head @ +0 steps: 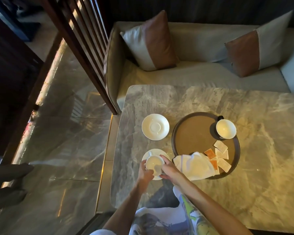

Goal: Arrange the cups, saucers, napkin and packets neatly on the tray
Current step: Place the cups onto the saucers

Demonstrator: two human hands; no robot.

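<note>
A round dark tray point(190, 133) lies on the marble table. On its far right stands a white cup point(226, 128). A crumpled white napkin point(194, 165) drapes over the tray's near rim, with several white and orange packets point(219, 155) beside it. Left of the tray sit two white saucers: an empty one point(155, 127) farther away, and a nearer one point(158, 152) that carries a second white cup point(154, 163). My left hand point(145, 173) and my right hand point(169, 169) clasp this cup from both sides.
The marble table point(227, 192) reaches right and toward me. A sofa point(193, 77) with two cushions stands behind it. A dark wooden slatted screen point(85, 48) rises at the left over a glossy floor.
</note>
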